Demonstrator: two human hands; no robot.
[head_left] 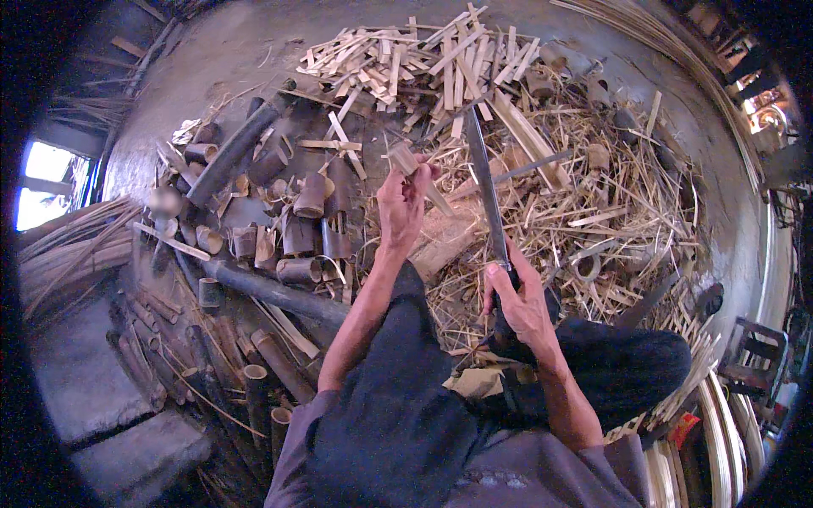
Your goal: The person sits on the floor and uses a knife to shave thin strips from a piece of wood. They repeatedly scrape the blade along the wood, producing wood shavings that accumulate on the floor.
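Between the fingers of my left hand point(402, 201) is a short split piece of bamboo point(401, 158), held up off the floor. My right hand point(518, 292) is wrapped round the dark handle of a long machete point(484, 169), its blade pointing away from me. The blade and the bamboo piece are apart. Below and between my hands lies a pale wooden block point(445, 245), partly covered by shavings. Loose bamboo shavings point(618, 212) spread to the right of the machete.
Split bamboo strips point(474, 63) are heaped at the far side. Short cut bamboo tubes point(301, 233) and a long dark pole point(271, 292) lie to the left. More bamboo lengths point(256, 381) stand at the lower left. Pale long strips point(720, 432) lie at the lower right.
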